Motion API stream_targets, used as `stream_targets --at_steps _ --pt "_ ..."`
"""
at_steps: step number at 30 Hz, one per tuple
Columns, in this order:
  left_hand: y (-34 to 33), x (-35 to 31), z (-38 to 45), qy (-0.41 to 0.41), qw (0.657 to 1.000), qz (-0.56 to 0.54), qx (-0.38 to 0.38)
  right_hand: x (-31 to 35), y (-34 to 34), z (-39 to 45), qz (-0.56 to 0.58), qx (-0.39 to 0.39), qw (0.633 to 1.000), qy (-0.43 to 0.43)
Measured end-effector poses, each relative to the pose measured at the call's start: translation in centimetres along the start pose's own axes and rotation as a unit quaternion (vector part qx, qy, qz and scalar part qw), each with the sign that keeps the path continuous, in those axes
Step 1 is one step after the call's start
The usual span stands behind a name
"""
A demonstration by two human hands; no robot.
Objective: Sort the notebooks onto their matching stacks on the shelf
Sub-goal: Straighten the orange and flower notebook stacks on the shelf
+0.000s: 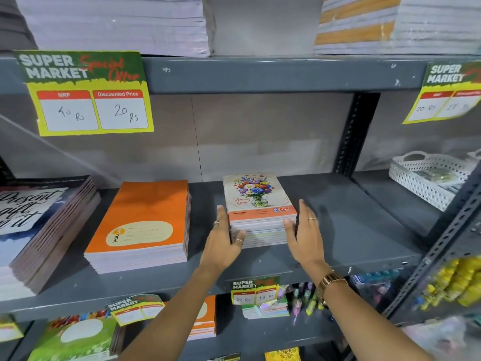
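We see three notebook piles on the gray shelf [338, 204], and our left hand [223, 238] and right hand [305, 230] press flat, fingers straight, against the flower pile [260, 212] at twelve o'clock.

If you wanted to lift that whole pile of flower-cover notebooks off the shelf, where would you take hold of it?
Probably by its two long side edges, coming in from the front with one hand on each side. The flower notebook stack lies flat and squared, with bare shelf on both sides, so the left hand and right hand can flank it low, thumbs on the front edge.
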State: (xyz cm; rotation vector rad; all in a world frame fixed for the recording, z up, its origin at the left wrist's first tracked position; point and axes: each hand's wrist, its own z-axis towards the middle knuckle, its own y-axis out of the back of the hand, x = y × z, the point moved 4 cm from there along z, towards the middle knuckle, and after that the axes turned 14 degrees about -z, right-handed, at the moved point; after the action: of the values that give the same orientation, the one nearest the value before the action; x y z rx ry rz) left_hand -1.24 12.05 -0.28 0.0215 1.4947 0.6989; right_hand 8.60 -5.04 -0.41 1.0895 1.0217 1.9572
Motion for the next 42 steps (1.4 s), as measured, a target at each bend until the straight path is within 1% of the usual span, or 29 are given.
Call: stream_targets --at_steps 3,7,12,21,31,32,34,36,37,40,42 --pt "-0.7 0.4 -0.4 0.007 1.000 -0.019 -0.002 -0.7 -0.1 -0.4 -0.005 0.028 0.999 -0.018" --pt "-0.9 0.1 -0.6 -0.005 0.999 -0.043 -0.020 0.0 0.2 -0.9 -0.002 0.047 0.999 0.004" --pt "-1.0 -0.4 -0.6 -0.016 0.998 -0.051 -0.017 0.7 0.6 -1.4 -0.005 0.030 1.000 0.000" --pt "-1.1 -0.4 -0.7 -0.011 0.999 -0.051 -0.004 0.0 -0.1 -1.3 0.007 0.060 0.998 -0.018" --pt "-0.9 0.0 -0.6 -0.004 0.999 -0.036 0.011 -0.3 -0.1 -1.5 -0.023 0.032 0.999 0.013" --pt "-0.9 -0.2 -0.6 -0.009 0.999 -0.038 0.006 -0.4 -0.1 -1.4 -0.029 0.024 0.999 0.018" --pt "-0.7 -0.6 -0.7 -0.015 0.999 -0.036 -0.031 -0.6 -0.1 -1.1 -0.040 0.012 0.999 0.005" --pt "-0.2 -1.2 -0.5 -0.025 0.997 -0.008 -0.075 -0.7 -0.1 -0.8 -0.023 0.002 1.000 -0.014" --pt "-0.1 -1.6 -0.3 -0.049 0.995 0.027 -0.078 -0.5 0.0 -0.6 -0.012 -0.008 1.000 -0.010" --pt "-0.4 -2.3 0.3 -0.122 0.979 0.165 -0.021 0.5 0.4 -0.4 -0.019 -0.055 0.997 0.051" --pt "-0.3 -2.2 0.7 -0.127 0.969 0.212 0.004 1.0 0.4 -0.2 -0.036 -0.083 0.992 0.089"
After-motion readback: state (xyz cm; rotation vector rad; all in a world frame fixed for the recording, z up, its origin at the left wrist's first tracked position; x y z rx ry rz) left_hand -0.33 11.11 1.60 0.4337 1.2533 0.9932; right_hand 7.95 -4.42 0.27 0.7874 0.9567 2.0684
